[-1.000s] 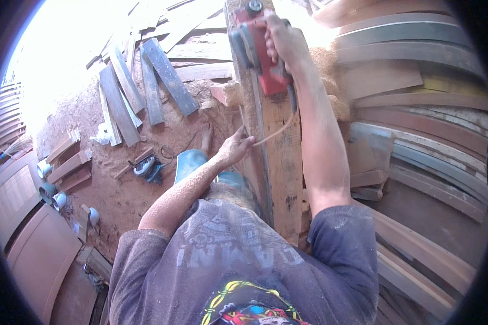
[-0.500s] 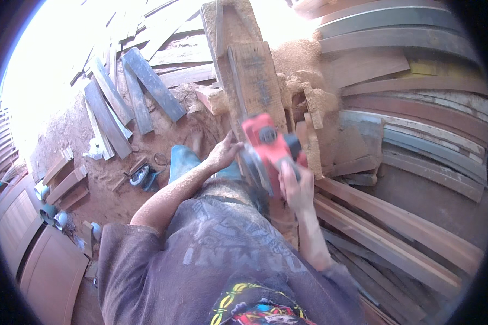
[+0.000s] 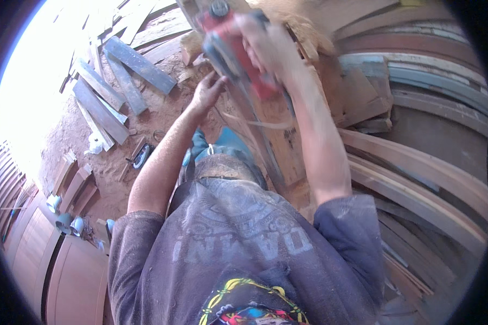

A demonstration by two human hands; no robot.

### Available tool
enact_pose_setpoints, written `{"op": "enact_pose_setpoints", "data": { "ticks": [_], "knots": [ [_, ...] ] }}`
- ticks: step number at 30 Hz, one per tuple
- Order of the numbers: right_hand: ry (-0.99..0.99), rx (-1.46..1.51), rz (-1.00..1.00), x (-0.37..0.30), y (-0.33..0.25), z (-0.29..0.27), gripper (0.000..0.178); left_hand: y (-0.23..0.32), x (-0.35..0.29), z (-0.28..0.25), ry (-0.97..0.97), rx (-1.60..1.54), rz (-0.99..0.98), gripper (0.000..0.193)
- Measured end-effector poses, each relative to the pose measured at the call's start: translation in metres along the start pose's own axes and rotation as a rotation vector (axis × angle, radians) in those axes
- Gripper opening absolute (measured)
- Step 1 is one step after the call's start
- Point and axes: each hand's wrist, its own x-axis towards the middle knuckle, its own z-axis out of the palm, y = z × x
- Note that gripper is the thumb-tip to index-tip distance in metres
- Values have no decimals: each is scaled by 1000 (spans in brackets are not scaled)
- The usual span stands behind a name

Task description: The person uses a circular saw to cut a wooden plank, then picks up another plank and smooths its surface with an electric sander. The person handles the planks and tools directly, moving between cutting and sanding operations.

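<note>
My right hand is wrapped around the handle of a red electric planer, slightly blurred by motion. The planer sits on a thick wooden board that runs away from my body, and its dark grey side faces left. My left hand is beside the planer at the board's left edge, thumb and fingers apart. I cannot tell whether its fingertips touch the wood. A pale curved strip, perhaps a shaving, crosses the nearer part of the board.
Several grey planks lie on the dusty ground at left. Long boards are stacked at right. Heaped sawdust is by the far right side of the bench. Wooden panels rest at lower left, near short wood pieces.
My right hand and the planer have moved forward, away from me along the board. My left hand has moved forward beside it. More of the board's near surface now shows.
</note>
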Motion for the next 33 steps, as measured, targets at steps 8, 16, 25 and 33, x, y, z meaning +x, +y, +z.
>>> {"op": "enact_pose_setpoints", "data": {
  "ticks": [8,16,25,33],
  "knots": [
    [8,-88,370,-364,124,-72,39,21,-9,-6,69,-3,-183,66],
    [156,-83,354,-371,112,-55,42,15,-6,-5,44,21,-177,64],
    [70,-217,96,-127,63,-29,45,15,-9,13,123,96,-145,59],
    [31,-125,198,-224,98,-77,52,10,0,0,155,138,-159,57]
  ]
}}
